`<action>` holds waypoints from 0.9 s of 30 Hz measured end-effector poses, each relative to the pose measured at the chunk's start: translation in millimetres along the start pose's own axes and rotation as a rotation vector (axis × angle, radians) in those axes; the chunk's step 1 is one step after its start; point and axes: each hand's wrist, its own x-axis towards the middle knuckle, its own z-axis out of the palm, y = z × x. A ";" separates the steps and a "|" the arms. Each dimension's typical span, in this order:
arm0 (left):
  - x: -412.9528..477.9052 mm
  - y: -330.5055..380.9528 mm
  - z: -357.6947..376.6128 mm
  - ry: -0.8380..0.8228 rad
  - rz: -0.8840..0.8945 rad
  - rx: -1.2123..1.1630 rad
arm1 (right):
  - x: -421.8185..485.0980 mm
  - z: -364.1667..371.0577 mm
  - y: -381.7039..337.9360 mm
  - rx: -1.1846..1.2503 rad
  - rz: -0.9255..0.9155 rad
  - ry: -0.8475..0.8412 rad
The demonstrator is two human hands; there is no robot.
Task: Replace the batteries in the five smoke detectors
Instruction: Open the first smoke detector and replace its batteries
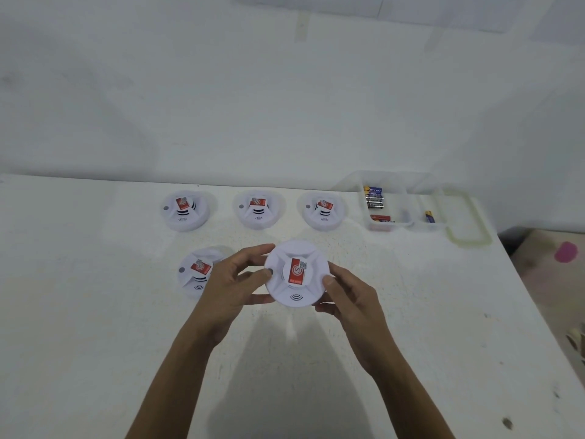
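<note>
A round white smoke detector (296,274) with a red label is lifted above the table, tilted toward me. My left hand (235,285) grips its left rim with thumb and fingers. My right hand (346,297) grips its right rim. Three more white detectors stand in a row at the back: the left one (186,210), the middle one (259,209), the right one (323,210). Another detector (198,271) sits at front left, partly hidden behind my left hand. Batteries (374,198) lie in a clear tray at the back right.
The clear plastic tray (408,221) has two compartments; a single battery (429,216) lies in the right one. The white table (95,312) ends at a right edge near the floor, where a pink object (566,252) lies. A white wall rises behind.
</note>
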 end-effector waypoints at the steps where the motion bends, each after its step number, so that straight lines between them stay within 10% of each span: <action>1: 0.2 -0.2 -0.1 -0.002 -0.001 0.002 | 0.0 0.0 0.4 0.003 0.003 0.000; 27: 1.4 -3.8 -1.3 -0.010 -0.007 -0.010 | -1.0 0.5 0.8 0.000 0.003 0.000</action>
